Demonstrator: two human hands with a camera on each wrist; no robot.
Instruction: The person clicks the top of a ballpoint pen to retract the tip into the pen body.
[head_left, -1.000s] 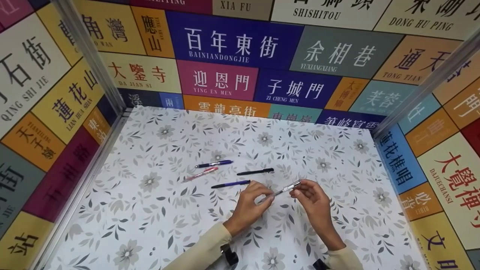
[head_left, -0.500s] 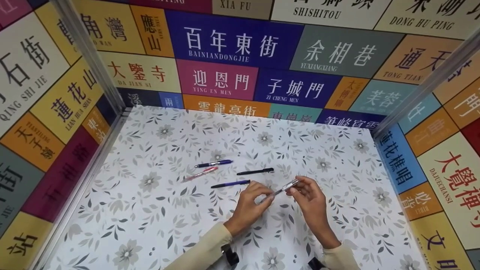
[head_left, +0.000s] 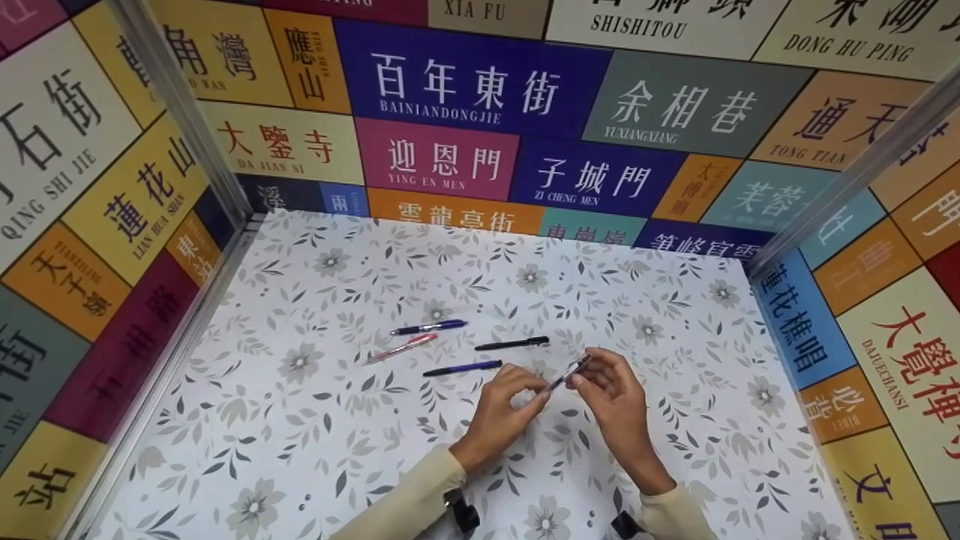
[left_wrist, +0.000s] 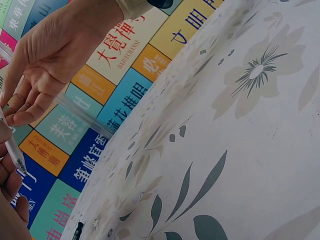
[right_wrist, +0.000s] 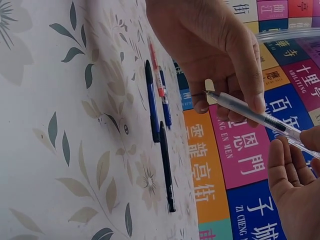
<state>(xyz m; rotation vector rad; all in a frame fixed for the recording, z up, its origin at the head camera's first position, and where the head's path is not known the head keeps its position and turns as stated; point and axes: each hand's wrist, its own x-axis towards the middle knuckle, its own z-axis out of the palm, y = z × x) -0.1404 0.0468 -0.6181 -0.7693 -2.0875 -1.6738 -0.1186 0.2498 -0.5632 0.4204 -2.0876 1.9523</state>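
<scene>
A clear-barrelled pen (head_left: 570, 373) is held above the table between both hands. My left hand (head_left: 501, 412) pinches its writing-tip end between thumb and fingers. At the other end, the thumb and fingers of my right hand (head_left: 616, 401) grip the barrel. The right wrist view shows the see-through pen (right_wrist: 245, 111) with its metal point bare and a dark refill inside. Part of the barrel is hidden behind fingers. In the left wrist view, the pen (left_wrist: 15, 156) shows only at the left edge.
Left of the hands lie a black pen (head_left: 512, 343), a slim blue pen (head_left: 463, 368), a blue pen with a dark grip (head_left: 429, 328) and a red pen (head_left: 403, 348). A floral cloth covers the table (head_left: 300, 450). Sign-patterned panels (head_left: 465, 82) enclose its back and sides.
My right hand has shifted a little left and upward, swinging its end of the pen so that the pen slants more steeply. My left hand stays nearly still; the lying pens have not moved.
</scene>
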